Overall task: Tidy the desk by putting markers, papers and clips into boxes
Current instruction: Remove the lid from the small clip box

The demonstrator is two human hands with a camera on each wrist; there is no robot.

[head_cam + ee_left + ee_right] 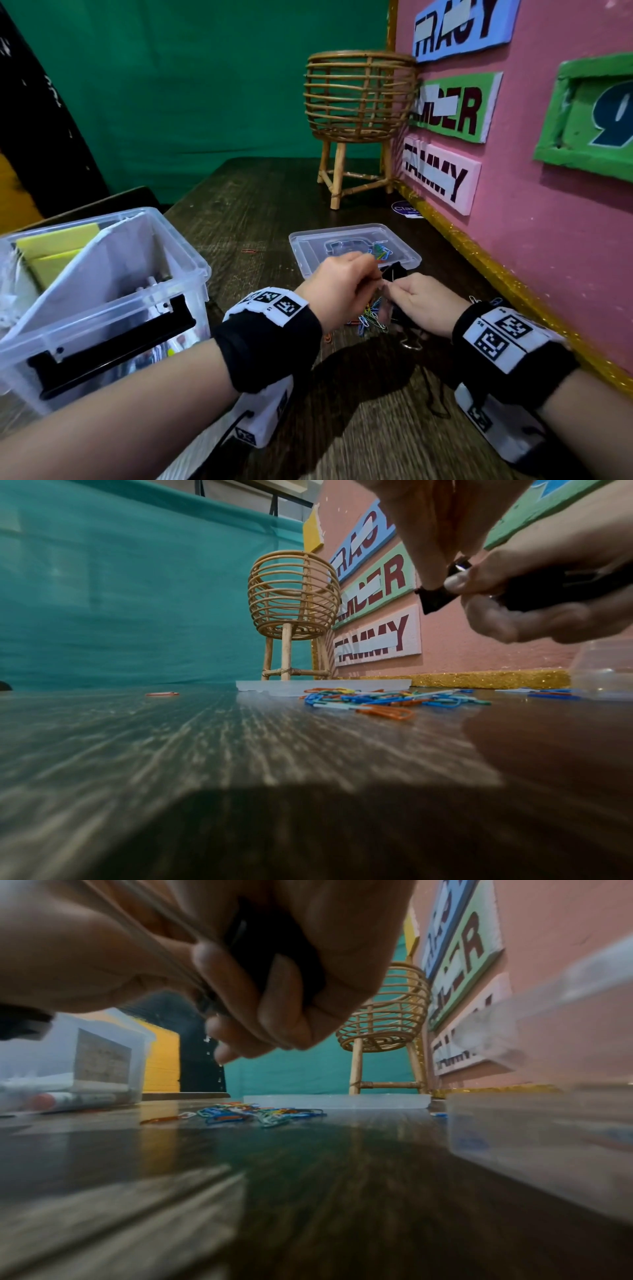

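Head view: a black binder clip [394, 272] is pinched by left hand [337, 286] and right hand [423, 301], fingers curled; seemingly steadied together for boxing. Paper clips [370, 317] are left loose beneath.

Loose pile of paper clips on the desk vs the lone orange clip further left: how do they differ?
The pile of paper clips is many mixed colours, blue, green, yellow and orange; the lone orange clip is one colour. The pile lies tangled just below both hands; the lone clip lies apart, left of the clear lid. Both lie flat on the desk, not yet boxed.

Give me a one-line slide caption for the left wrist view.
Both hands work black binder clips above scattered colored paper clips on the desk.
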